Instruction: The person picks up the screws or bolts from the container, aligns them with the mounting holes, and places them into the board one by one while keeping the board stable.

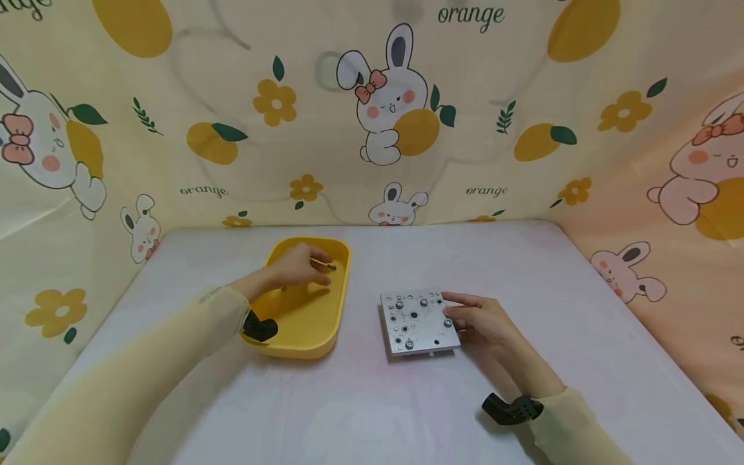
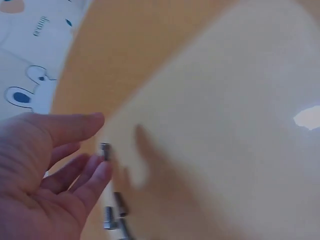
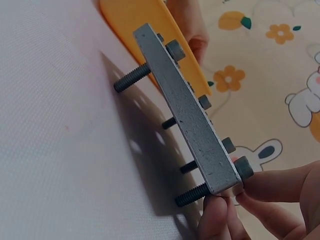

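Observation:
My left hand [image 1: 316, 268] reaches into a yellow tray [image 1: 343, 294] and pinches a small screw [image 1: 330, 266] between thumb and fingertips. The left wrist view shows that screw [image 2: 104, 150] at the fingertips [image 2: 102, 170], with a few loose screws [image 2: 110, 218] on the tray floor [image 2: 225, 150] below. My right hand [image 1: 452, 311] pinches the right edge of a square metal plate [image 1: 415, 321]. Seen edge-on in the right wrist view, the plate [image 3: 187, 117] carries several screws whose shanks [image 3: 131, 79] stick out below toward the cloth.
A white cloth covers the table [image 1: 372, 400]. Printed rabbit-and-orange fabric walls [image 1: 395, 110] close in the back and both sides. The tray [image 3: 140, 20] stands just left of the plate. Black wrist mounts [image 1: 511, 409] sit on both forearms.

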`<state>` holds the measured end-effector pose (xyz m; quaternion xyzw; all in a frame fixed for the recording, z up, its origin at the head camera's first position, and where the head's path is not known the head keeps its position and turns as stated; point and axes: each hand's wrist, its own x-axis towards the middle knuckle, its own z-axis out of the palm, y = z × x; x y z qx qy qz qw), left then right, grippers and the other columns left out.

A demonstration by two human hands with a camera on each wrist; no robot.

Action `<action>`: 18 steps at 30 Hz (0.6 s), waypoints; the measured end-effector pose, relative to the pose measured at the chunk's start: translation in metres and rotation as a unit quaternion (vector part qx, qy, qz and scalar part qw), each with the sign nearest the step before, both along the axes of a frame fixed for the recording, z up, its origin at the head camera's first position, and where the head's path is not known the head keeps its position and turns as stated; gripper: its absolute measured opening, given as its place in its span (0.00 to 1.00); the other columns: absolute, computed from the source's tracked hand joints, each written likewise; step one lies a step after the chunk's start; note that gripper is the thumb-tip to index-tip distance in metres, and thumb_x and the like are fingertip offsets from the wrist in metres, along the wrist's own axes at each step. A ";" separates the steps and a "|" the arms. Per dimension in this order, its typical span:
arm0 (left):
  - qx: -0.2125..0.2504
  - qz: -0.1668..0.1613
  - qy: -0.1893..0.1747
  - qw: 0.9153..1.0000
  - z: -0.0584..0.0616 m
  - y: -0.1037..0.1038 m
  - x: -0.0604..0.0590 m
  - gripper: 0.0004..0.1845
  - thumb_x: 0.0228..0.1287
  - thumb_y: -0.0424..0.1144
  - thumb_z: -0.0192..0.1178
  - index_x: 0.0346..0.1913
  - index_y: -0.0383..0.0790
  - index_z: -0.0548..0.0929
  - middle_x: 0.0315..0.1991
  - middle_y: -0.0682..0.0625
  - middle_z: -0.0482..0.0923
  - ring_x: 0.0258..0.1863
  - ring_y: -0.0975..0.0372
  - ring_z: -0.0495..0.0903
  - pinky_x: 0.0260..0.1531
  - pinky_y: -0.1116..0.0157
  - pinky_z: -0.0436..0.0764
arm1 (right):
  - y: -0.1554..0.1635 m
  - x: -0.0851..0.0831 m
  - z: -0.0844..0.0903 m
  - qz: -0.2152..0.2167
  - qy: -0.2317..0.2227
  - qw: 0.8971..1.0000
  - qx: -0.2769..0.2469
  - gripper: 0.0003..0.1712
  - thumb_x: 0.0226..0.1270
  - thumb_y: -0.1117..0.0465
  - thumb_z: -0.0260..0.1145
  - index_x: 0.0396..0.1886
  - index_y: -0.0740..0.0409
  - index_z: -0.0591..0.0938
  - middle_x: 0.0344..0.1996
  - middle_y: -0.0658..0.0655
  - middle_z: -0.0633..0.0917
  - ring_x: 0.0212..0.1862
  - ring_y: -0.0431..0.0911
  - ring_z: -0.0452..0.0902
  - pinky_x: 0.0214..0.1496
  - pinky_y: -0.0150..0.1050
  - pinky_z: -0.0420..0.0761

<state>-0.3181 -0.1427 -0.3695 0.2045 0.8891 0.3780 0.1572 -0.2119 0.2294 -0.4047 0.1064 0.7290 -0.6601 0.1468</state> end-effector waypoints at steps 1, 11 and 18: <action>0.001 -0.006 -0.007 1.000 0.004 0.000 0.000 0.27 0.59 0.32 0.70 0.61 0.25 0.76 0.57 0.35 0.77 0.53 0.50 0.80 0.52 0.59 0.78 | 0.000 0.000 0.000 0.001 0.000 1.000 0.001 0.31 0.61 0.62 0.72 0.65 0.60 0.76 0.40 0.57 0.87 0.36 0.46 0.83 0.38 0.40 0.83; -0.016 0.010 0.023 1.000 0.014 0.002 -0.011 0.21 0.60 0.31 0.68 0.56 0.28 0.81 0.54 0.37 0.80 0.48 0.53 0.81 0.51 0.59 0.78 | -0.001 0.002 0.002 -0.006 0.013 1.000 0.017 0.30 0.64 0.64 0.69 0.66 0.62 0.75 0.40 0.57 0.86 0.35 0.46 0.82 0.37 0.39 0.82; -0.011 0.039 0.017 0.999 -0.004 0.002 -0.015 0.18 0.60 0.29 0.68 0.53 0.28 0.83 0.50 0.39 0.83 0.48 0.54 0.79 0.49 0.60 0.78 | -0.001 0.003 0.002 -0.006 0.016 1.000 0.014 0.29 0.65 0.64 0.69 0.66 0.63 0.75 0.44 0.59 0.86 0.36 0.47 0.82 0.36 0.40 0.82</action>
